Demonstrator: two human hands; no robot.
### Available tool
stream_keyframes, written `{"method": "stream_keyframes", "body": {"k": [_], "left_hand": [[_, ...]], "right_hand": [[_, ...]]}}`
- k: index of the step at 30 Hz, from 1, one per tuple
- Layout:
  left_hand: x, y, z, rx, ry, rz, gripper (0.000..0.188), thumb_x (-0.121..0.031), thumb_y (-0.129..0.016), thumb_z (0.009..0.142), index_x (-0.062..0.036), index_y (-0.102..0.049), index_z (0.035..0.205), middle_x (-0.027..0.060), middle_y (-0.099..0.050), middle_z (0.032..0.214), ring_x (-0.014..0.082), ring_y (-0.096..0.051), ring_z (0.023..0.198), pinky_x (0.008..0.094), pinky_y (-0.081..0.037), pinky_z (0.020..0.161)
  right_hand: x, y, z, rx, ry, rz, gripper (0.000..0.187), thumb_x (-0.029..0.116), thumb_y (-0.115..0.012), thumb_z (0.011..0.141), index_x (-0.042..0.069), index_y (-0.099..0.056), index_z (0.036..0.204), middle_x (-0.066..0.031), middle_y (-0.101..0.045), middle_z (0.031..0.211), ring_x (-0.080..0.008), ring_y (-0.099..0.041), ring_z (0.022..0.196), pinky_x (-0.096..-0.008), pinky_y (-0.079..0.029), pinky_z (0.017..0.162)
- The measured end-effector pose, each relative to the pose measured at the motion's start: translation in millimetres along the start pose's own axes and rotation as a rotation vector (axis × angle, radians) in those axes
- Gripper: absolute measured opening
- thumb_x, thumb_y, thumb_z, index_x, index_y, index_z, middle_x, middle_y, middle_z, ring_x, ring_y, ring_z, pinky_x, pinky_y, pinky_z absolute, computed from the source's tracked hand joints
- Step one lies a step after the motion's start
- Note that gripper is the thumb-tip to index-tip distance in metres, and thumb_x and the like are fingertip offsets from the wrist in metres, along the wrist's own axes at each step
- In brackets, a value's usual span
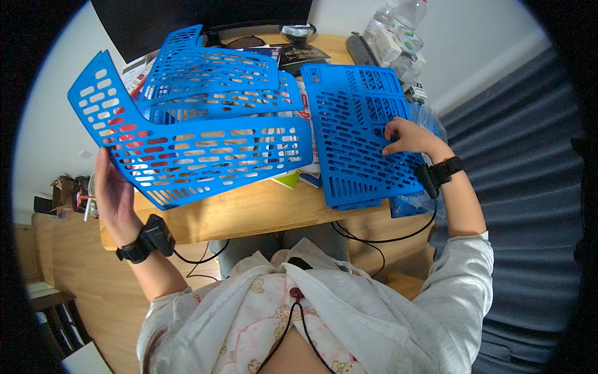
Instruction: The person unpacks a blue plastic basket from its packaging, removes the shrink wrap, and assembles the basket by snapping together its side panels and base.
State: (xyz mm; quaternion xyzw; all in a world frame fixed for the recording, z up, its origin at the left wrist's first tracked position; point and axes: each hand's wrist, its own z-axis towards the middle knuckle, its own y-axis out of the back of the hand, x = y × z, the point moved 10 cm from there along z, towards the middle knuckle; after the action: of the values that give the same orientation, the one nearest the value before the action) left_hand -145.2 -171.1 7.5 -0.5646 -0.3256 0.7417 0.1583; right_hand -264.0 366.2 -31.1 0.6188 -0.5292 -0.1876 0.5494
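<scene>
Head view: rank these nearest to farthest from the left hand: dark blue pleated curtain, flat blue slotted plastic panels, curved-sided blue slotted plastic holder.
From the left hand:
1. Curved-sided blue slotted plastic holder: against the hand.
2. Flat blue slotted plastic panels: right of the holder.
3. Dark blue pleated curtain: far right.

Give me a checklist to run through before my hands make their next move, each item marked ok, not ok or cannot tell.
1. Left hand against the outer side of the blue perforated organizer: ok.
2. Left grip firm: cannot tell; some fingers are hidden.
3. Right hand at the flatter blue slotted panels: ok, fingers curled; whether they pinch an edge, cannot tell.
4. Wide gap between organizer and panels: not ok; they sit close together.
5. Desk free of clutter: not ok; booklets lie behind the organizer.
6. Right wrist's cable slack: ok, it hangs in a loose loop.
</scene>
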Motion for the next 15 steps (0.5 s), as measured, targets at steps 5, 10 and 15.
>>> {"method": "stream_keyframes", "body": {"k": [5,10,15], "left_hand": [[-4,-2,-2,-0.085,-0.015,0.015,0.028,-0.017,-0.052,0.092,-0.0016,-0.055,0.115,0.0108,-0.061,0.112,0.0165,-0.058,0.101,0.032,-0.046,0.089],[-6,-19,-9,0.05,-0.054,0.054,0.029,-0.018,-0.05,0.093,-0.0013,-0.053,0.116,0.0109,-0.06,0.114,0.017,-0.058,0.103,0.0324,-0.046,0.089],[-6,-8,-9,0.031,-0.064,0.036,0.029,-0.02,-0.049,0.094,-0.001,-0.053,0.116,0.0105,-0.06,0.112,0.017,-0.057,0.102,0.0319,-0.046,0.088]], "right_hand": [[-7,-1,1,0.063,-0.015,0.161,0.03,0.022,-0.075,0.071,0.004,-0.058,0.087,-0.0036,-0.057,0.079,-0.0159,-0.054,0.078,-0.0294,-0.043,0.067],[-16,15,-10,0.052,-0.043,0.574,0.018,0.01,-0.067,0.079,0.004,-0.058,0.093,0.0022,-0.059,0.078,-0.0064,-0.054,0.074,-0.0212,-0.043,0.065],[-18,50,-18,-0.061,-0.064,0.73,0.02,0.007,-0.065,0.08,0.003,-0.059,0.099,0.0026,-0.062,0.082,-0.0044,-0.056,0.075,-0.0189,-0.046,0.068]]}}
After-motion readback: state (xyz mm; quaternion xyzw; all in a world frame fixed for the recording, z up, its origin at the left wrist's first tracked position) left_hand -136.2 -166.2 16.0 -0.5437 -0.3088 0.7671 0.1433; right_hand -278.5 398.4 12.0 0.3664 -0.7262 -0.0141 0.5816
